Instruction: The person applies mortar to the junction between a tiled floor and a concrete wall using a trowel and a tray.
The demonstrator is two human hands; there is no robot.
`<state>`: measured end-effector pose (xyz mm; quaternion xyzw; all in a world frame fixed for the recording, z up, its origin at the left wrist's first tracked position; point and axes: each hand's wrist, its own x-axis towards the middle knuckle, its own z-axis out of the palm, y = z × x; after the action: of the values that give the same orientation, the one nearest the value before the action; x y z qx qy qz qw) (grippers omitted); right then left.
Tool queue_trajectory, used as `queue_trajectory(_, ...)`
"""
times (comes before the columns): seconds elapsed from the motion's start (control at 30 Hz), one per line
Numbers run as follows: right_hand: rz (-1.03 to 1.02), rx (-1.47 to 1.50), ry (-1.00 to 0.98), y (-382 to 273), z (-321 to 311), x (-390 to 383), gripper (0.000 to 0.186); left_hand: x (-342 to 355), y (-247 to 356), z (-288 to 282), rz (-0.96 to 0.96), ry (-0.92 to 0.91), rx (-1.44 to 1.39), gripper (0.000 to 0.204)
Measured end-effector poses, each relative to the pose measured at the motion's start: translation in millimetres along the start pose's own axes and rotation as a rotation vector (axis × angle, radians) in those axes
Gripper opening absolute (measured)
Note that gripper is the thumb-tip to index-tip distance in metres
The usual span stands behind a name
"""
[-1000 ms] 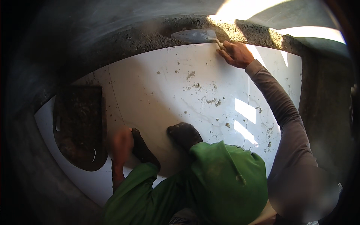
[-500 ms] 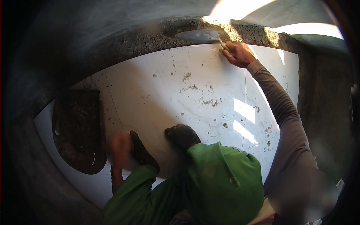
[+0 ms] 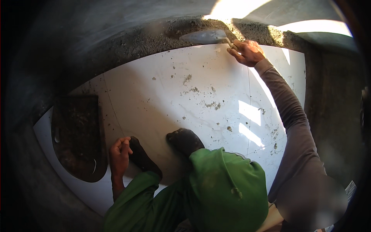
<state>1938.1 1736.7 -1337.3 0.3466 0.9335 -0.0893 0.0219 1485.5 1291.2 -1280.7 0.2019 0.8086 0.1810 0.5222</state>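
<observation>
My right hand (image 3: pixel 249 53) is closed round the handle of a trowel (image 3: pixel 205 36) at the far edge of the white tiles (image 3: pixel 154 92). The pointed grey blade lies over a rough strip of mortar (image 3: pixel 154 38) along the wall, tip to the left. Low on the left, my left hand (image 3: pixel 120 154) hangs with its fingers curled together and nothing visible in them. It is between a dark tub (image 3: pixel 101 127) with a rounded end and my dark-covered left foot (image 3: pixel 143 154).
Crumbs of mortar (image 3: pixel 212 105) are scattered across the tiles. My other foot (image 3: pixel 185 141) stands on them, below the middle. A grey wall (image 3: pixel 154 15) curves behind the mortar strip, and a dark wall (image 3: pixel 334 96) rises at the right. Sunlight patches fall on the tiles.
My left hand, blurred before, now shows clearly and sits slightly lower with its fingers curled. The trowel stays at nearly the same place over the mortar. The whole view has shifted slightly.
</observation>
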Motion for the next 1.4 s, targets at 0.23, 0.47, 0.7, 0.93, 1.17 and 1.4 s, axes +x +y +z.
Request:
queue_trajectory(0.23, 0.090, 0.018, -0.087, 23, 9, -17, 0.043, -1, -13, 2, -0.029, -0.044, -0.014, 0.031)
queue_trajectory(0.47, 0.164, -0.018, -0.132, 19, 4, -11, 0.042, 0, -19, 5, -0.015, -0.038, -0.015, 0.032)
queue_trajectory(0.7, 0.338, 0.070, -0.201, 31, -1, -19, 0.047, -1, -7, 6, -0.001, -0.010, 0.024, 0.034)
queue_trajectory(0.93, 0.318, -0.103, -0.256, 59, -15, -26, 0.049, -2, -1, 9, 0.022, -0.035, 0.008, 0.034)
queue_trajectory(1.17, 0.381, 0.040, -0.147, 66, -25, -18, 0.047, 2, -6, 9, 0.005, -0.047, -0.011, 0.034)
queue_trajectory(1.4, 0.464, 0.045, -0.271, 73, -24, -25, 0.048, -2, 13, 11, -0.015, -0.015, 0.008, 0.035)
